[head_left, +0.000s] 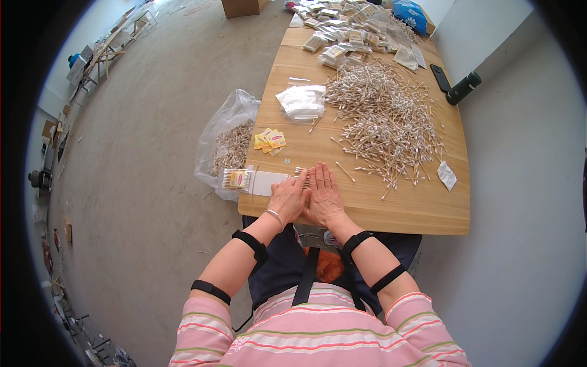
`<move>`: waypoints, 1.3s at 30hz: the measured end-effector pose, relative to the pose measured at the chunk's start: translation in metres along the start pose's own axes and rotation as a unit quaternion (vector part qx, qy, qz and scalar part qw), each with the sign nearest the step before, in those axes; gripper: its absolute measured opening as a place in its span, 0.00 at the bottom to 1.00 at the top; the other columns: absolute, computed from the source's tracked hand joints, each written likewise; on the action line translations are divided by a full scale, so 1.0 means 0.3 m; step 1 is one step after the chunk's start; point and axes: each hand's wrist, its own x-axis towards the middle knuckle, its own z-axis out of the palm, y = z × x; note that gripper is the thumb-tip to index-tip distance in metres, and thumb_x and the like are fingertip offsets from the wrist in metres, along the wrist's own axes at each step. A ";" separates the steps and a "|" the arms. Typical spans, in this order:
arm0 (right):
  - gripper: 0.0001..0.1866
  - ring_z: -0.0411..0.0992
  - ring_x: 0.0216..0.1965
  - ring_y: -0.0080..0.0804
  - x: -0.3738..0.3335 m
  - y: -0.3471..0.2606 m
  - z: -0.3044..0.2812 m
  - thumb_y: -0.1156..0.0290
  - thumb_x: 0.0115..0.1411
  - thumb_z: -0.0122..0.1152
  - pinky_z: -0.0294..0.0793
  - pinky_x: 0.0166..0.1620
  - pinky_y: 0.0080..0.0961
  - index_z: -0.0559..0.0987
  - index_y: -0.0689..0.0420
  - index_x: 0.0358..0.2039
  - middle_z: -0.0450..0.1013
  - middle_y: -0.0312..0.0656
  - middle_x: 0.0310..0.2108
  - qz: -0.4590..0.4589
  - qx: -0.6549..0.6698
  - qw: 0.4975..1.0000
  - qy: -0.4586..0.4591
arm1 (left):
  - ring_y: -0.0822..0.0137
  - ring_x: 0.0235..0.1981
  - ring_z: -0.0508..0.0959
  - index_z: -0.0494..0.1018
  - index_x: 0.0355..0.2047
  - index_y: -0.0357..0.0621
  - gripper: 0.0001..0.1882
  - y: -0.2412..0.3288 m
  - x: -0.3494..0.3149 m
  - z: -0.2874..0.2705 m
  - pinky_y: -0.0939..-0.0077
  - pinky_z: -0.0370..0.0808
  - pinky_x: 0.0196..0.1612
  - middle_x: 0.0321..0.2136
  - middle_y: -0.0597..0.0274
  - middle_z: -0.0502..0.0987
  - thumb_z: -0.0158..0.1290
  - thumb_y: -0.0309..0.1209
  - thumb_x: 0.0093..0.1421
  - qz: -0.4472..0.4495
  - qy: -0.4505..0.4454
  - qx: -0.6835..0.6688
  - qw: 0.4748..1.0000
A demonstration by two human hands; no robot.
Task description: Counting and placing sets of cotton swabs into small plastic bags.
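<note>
Near the table's front edge my two hands are side by side and touching. My left hand (287,197) has its fingers bent over a small row of cotton swabs (300,170), whose tips show beyond the fingers. Flat against it lies my right hand (326,197), fingers stretched out and pointing away from me. Left of my hands is a white card (269,183). A clear pack of cotton swabs (237,179) with a yellow label sits at the table's left edge. What lies under my palms is hidden.
A large pile of loose cotton swabs (385,116) covers the right side. Beyond are filled packs (348,37), clear bags (302,101), yellow cards (269,140), a phone (439,77) and a dark green bottle (463,88). A plastic sack (211,131) of swabs stands left of the table.
</note>
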 end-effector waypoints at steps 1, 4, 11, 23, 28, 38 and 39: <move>0.46 0.35 0.69 0.50 0.001 -0.001 -0.005 0.51 0.52 0.49 0.32 0.68 0.42 0.50 0.71 0.62 0.40 0.60 0.66 0.001 0.007 1.000 -0.004 | 0.56 0.42 0.74 0.58 0.60 0.49 0.29 -0.002 0.002 0.001 0.60 0.62 0.43 0.40 0.55 0.74 0.48 0.41 0.60 0.003 -0.004 0.004 1.000; 0.46 0.35 0.69 0.51 -0.001 -0.003 -0.014 0.50 0.51 0.50 0.32 0.68 0.42 0.50 0.71 0.62 0.40 0.60 0.66 0.000 0.015 1.000 -0.008 | 0.56 0.42 0.74 0.56 0.61 0.49 0.30 -0.007 0.002 -0.001 0.59 0.62 0.42 0.40 0.54 0.75 0.49 0.39 0.60 0.006 -0.013 0.008 1.000; 0.47 0.36 0.69 0.51 0.001 0.002 -0.008 0.49 0.52 0.52 0.33 0.68 0.42 0.51 0.71 0.62 0.42 0.61 0.65 -0.003 0.020 1.000 0.009 | 0.55 0.42 0.75 0.59 0.58 0.48 0.28 0.012 0.023 -0.022 0.57 0.63 0.42 0.39 0.54 0.76 0.51 0.34 0.57 -0.048 -0.036 -0.038 0.998; 0.49 0.35 0.69 0.52 -0.035 -0.045 -0.024 0.48 0.53 0.54 0.32 0.68 0.43 0.48 0.71 0.63 0.40 0.60 0.66 0.010 0.034 0.998 -0.053 | 0.53 0.51 0.69 0.67 0.52 0.40 0.20 -0.047 0.015 0.021 0.62 0.64 0.51 0.47 0.50 0.71 0.47 0.31 0.59 -0.044 0.146 -0.208 0.966; 0.47 0.34 0.69 0.53 -0.008 -0.119 0.008 0.50 0.55 0.52 0.32 0.68 0.44 0.46 0.71 0.63 0.39 0.60 0.66 0.016 0.031 0.999 -0.041 | 0.58 0.58 0.63 0.65 0.55 0.36 0.20 -0.074 0.038 0.071 0.70 0.57 0.61 0.55 0.50 0.66 0.41 0.32 0.65 -0.051 0.231 -0.407 0.882; 0.45 0.31 0.69 0.53 0.062 -0.251 0.063 0.50 0.58 0.46 0.29 0.68 0.44 0.45 0.72 0.63 0.38 0.60 0.66 0.042 0.083 0.995 -0.033 | 0.63 0.59 0.63 0.62 0.58 0.33 0.24 -0.200 0.017 0.017 0.73 0.57 0.62 0.58 0.49 0.65 0.36 0.39 0.69 -0.107 0.196 -0.597 0.770; 0.45 0.31 0.69 0.53 0.068 -0.254 0.066 0.50 0.58 0.46 0.29 0.68 0.44 0.45 0.72 0.63 0.38 0.60 0.66 0.043 0.084 0.995 -0.032 | 0.63 0.59 0.63 0.62 0.58 0.33 0.24 -0.208 0.019 0.013 0.73 0.57 0.62 0.58 0.49 0.65 0.36 0.39 0.69 -0.107 0.195 -0.596 0.772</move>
